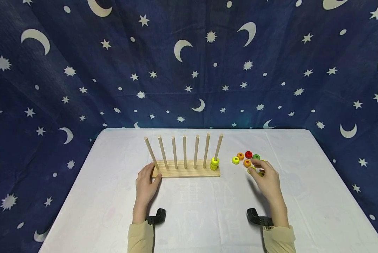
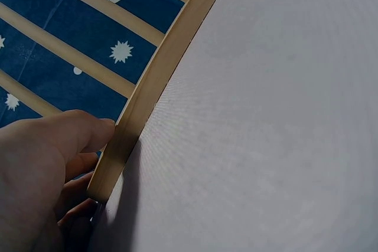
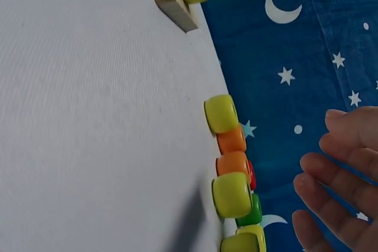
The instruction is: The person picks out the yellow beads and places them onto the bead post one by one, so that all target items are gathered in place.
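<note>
Now, at the right of centre in the head view, the right hand hovers over a group of loose beads, its fingers relaxed and thumb held away from them; the right wrist view shows this hand apart from the beads. At left of centre, the left hand is gripping the left end of a wooden base, with thumb on its front side and the other fingers around the end.

From this base rise seven wooden pegs, and on the rightmost one are stacked three yellow beads. The loose group lies to the right of the base: a red bead, a green bead, two orange beads and several yellow ones, partly hidden by the hand.

Under everything is a white table, and across the upper part hangs a dark blue cloth with pale moons and stars.
</note>
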`<state>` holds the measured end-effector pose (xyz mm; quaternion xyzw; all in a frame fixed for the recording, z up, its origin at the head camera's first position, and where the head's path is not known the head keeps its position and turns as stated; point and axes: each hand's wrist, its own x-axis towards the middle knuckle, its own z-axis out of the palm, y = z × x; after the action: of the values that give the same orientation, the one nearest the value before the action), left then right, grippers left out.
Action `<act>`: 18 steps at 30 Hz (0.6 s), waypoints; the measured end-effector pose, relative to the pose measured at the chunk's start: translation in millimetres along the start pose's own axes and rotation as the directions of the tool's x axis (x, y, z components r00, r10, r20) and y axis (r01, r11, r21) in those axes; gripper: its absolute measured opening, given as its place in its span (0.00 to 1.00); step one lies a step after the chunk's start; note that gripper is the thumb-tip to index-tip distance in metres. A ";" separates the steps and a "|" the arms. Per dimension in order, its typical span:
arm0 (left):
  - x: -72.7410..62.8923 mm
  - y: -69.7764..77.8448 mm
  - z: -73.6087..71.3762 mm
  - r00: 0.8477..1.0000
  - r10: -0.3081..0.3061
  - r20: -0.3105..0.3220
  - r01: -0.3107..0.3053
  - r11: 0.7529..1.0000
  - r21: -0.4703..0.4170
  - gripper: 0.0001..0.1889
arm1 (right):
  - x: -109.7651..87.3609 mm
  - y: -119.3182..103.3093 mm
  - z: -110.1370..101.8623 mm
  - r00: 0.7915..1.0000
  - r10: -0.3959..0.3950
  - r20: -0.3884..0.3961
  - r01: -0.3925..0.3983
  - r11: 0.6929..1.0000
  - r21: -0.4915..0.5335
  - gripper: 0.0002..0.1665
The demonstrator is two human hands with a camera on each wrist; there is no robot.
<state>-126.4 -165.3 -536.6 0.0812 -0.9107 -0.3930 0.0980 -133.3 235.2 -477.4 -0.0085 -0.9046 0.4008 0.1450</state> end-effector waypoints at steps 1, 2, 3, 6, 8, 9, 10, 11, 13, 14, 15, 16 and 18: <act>0.1 -0.2 0.1 1.000 0.003 -0.002 -0.003 1.000 0.001 0.29 | 0.0 0.8 -0.5 1.000 0.003 0.009 -0.003 1.000 -0.005 0.19; 0.1 -0.5 0.3 1.000 0.006 -0.005 -0.006 1.000 0.002 0.29 | 0.1 1.7 -0.9 1.000 0.003 0.018 -0.003 1.000 -0.009 0.19; 0.2 -0.6 0.3 1.000 0.006 -0.005 -0.006 1.000 0.003 0.29 | 0.2 2.6 -1.3 1.000 0.003 0.024 -0.003 1.000 -0.014 0.20; 0.1 -0.6 0.5 1.000 0.007 -0.004 -0.007 1.000 0.005 0.29 | 0.4 5.4 -2.4 1.000 -0.006 0.029 0.006 1.000 -0.030 0.20; 0.1 -0.3 0.6 1.000 0.008 -0.004 -0.008 1.000 0.007 0.29 | 0.5 7.7 -3.3 1.000 -0.010 0.026 0.011 0.999 -0.036 0.20; 0.2 -0.2 0.6 1.000 0.008 -0.004 -0.008 1.000 0.009 0.29 | 0.5 8.8 -3.9 1.000 -0.010 0.024 0.011 0.999 -0.039 0.20; 0.2 -0.1 0.7 1.000 0.009 -0.003 -0.009 1.000 0.012 0.29 | 0.5 10.1 -4.3 1.000 -0.009 0.023 0.010 0.999 -0.041 0.20; 0.1 0.1 0.8 1.000 0.009 -0.002 -0.009 1.000 0.012 0.29 | 0.5 11.3 -4.8 1.000 -0.007 0.021 0.008 0.999 -0.044 0.20; 0.1 0.5 0.6 1.000 0.008 -0.001 -0.008 1.000 0.012 0.29 | 0.6 13.6 -5.6 1.000 -0.003 0.019 0.004 0.999 -0.050 0.20; 0.0 0.7 0.5 1.000 0.007 -0.001 -0.007 1.000 0.013 0.29 | 0.6 14.6 -5.9 1.000 -0.002 0.020 0.003 0.999 -0.055 0.20; 0.0 0.9 0.4 1.000 0.007 -0.001 -0.007 1.000 0.013 0.29 | 0.7 15.6 -6.2 1.000 -0.003 0.020 0.004 0.998 -0.061 0.20; -0.1 1.1 0.4 1.000 0.006 -0.001 -0.006 1.000 0.013 0.29 | 0.9 16.3 -6.5 1.000 -0.004 0.019 0.005 0.998 -0.067 0.20; -0.3 1.7 0.0 1.000 0.004 -0.001 -0.003 1.000 0.012 0.29 | 1.1 17.6 -7.0 1.000 -0.007 0.020 0.008 0.996 -0.084 0.20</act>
<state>-126.2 -164.0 -535.4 0.0803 -0.9132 -0.3871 0.0985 -134.2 252.3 -485.5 -0.0073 -0.9221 0.3618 0.1373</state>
